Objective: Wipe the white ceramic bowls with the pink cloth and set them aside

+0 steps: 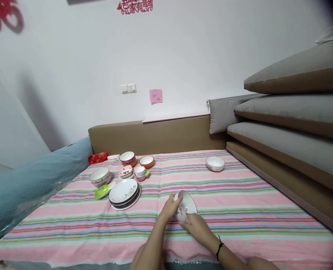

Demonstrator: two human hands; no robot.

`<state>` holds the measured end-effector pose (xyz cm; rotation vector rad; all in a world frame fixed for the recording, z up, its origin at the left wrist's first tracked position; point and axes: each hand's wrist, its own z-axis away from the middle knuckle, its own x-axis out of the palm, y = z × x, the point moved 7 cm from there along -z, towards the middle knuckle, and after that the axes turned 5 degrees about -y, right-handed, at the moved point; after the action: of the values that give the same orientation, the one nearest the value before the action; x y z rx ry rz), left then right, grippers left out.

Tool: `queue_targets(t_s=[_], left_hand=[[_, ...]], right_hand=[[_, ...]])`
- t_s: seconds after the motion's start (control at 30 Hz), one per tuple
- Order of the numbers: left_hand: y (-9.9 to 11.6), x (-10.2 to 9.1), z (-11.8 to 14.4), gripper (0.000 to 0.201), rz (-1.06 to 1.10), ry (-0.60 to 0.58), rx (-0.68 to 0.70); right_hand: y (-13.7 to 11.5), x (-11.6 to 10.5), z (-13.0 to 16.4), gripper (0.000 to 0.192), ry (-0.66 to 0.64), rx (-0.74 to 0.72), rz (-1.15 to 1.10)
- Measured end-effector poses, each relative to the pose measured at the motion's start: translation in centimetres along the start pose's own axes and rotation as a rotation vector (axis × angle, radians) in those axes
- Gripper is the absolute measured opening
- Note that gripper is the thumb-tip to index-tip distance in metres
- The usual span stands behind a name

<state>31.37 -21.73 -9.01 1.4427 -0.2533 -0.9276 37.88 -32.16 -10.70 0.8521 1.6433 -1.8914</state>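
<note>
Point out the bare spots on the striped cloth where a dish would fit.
Free: between the hands' bowl and the lone bowl; right, toward the cushions. Crowded: far left, around the plate stack and the other bowls.

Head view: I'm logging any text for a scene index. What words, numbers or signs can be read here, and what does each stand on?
Pink sticky note on the wall: handwritten marks, too small to read.
Red paper-cut at the top of the wall: decorative characters, cut off by the frame and blurred, not readable.
Bowl held in both hands: a pattern only, no readable text.
Nothing else carries lettering.
</note>
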Motion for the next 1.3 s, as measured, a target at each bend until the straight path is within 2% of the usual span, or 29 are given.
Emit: queue_targets(t_s=[0.1,0.17,0.27,0.33,0.43,0.5,0.57,0.67,0.73,0.8,0.87,0.93,1.0,1.17,1.3], left_hand=[[0.3,-0.1,0.0,0.052,-0.09,0.0,0.026],[0.2,-0.2,-0.3,0.052,-0.097,0.004,0.027],[0.1,-0.3,-0.5,0.058,-0.076,0.027,0.006],[0.0,-0.3,-0.5,0.067,-0.046,0.038,-0.018],[-0.1,0.0,-0.3,0.074,0.01,0.017,-0.038],[-0.3,0.1,-0.2,0.072,0.013,0.006,-0.039],[-0.5,0.0,-0.2,0.068,-0.028,0.023,-0.043],[-0.7,-0.4,-0.4,0.053,-0.092,0.064,-0.051],[-0.7,-0.5,-0.7,0.04,-0.114,0.071,-0.047],[-0.6,-0.5,-0.9,0.032,-0.14,0.072,-0.038],[-0.6,-0.5,-1.0,0.031,-0.159,0.076,-0.032],[-0.6,-0.5,-1.0,0.03,-0.168,0.078,-0.024],[-0.6,-0.6,-0.9,0.03,-0.172,0.079,-0.015],[-0.5,-0.6,-0.8,0.034,-0.179,0.076,-0.007],[-0.5,-0.4,-0.9,0.04,-0.177,0.065,0.004]], right_hand=[[-0.1,0.7,0.7,0.031,-0.101,-0.089,-0.201],[0.1,0.7,0.9,0.03,-0.096,-0.116,-0.084],[1.0,0.4,0.4,0.049,-0.029,-0.052,0.216],[1.3,0.3,-0.1,0.054,-0.01,-0.024,0.278],[0.9,-0.1,-0.4,0.05,0.011,-0.039,0.223],[0.4,-0.3,-0.1,0.038,0.013,-0.038,0.15],[-0.3,-0.2,0.4,0.029,-0.01,-0.047,0.007],[-1.6,0.2,1.3,0.036,-0.037,-0.135,-0.22],[-2.1,0.6,1.7,0.043,-0.043,-0.19,-0.187],[-2.2,1.1,1.9,0.042,-0.065,-0.18,-0.011],[-1.9,1.5,1.9,0.042,-0.092,-0.141,0.147],[-1.8,1.5,1.9,0.052,-0.111,-0.127,0.196],[-1.9,1.2,1.8,0.06,-0.112,-0.138,0.152],[-2.6,0.2,1.3,0.035,-0.005,-0.19,-0.036],[-2.4,0.4,0.8,0.036,0.048,-0.099,-0.092]])
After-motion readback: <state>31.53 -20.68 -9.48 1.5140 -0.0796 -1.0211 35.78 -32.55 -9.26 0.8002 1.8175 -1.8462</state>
